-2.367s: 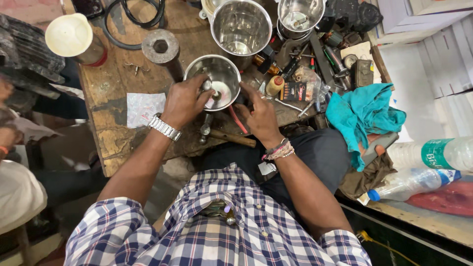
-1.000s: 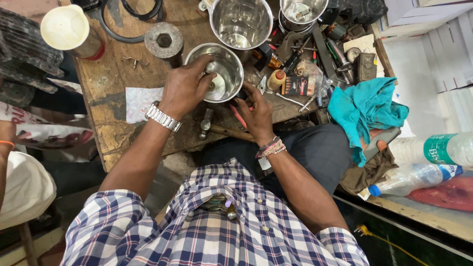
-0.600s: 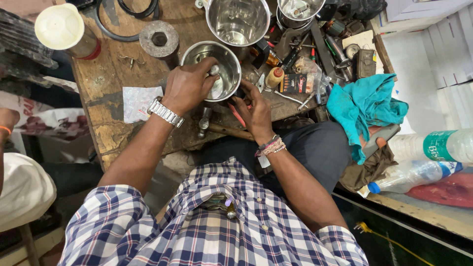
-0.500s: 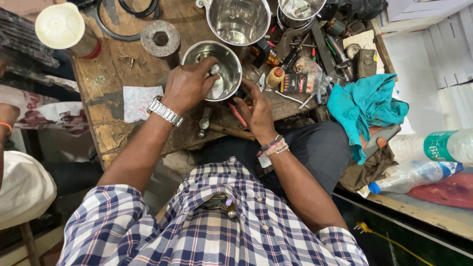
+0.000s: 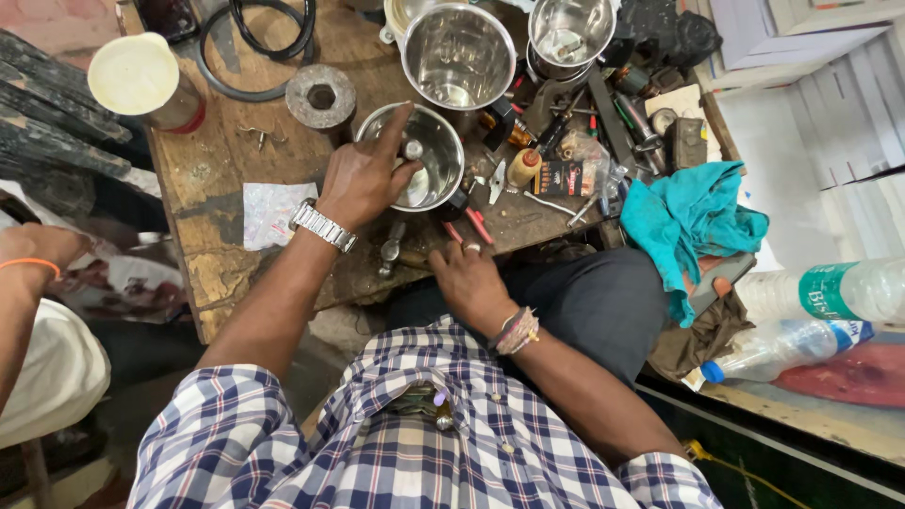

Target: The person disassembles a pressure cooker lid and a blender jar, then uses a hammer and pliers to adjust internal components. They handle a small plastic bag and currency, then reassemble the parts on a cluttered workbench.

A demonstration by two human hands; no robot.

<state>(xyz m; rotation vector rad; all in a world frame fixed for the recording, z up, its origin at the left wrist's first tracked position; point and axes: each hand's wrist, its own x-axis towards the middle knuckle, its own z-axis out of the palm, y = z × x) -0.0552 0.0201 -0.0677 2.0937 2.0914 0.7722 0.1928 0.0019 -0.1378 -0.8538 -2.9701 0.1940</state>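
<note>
The left hand [image 5: 363,179] lies over the near rim of a small steel jar [image 5: 415,170], its fingers reaching down inside to the fitting at the bottom, index raised, so the jar is pinned in place on the wooden worktop [image 5: 226,151] while the fingers work within; whether they pinch the fitting I cannot tell. The right hand [image 5: 471,283] rests at the worktop's near edge, fingers loosely spread and holding nothing, just beside a red-handled tool [image 5: 467,226] kept within easy reach. Two larger steel jars [image 5: 457,57] stand behind, out of the way, with a black rubber ring [image 5: 255,42] and a round metal disc [image 5: 320,96] set aside to the left. A teal cloth [image 5: 688,221] lies at the right.
</note>
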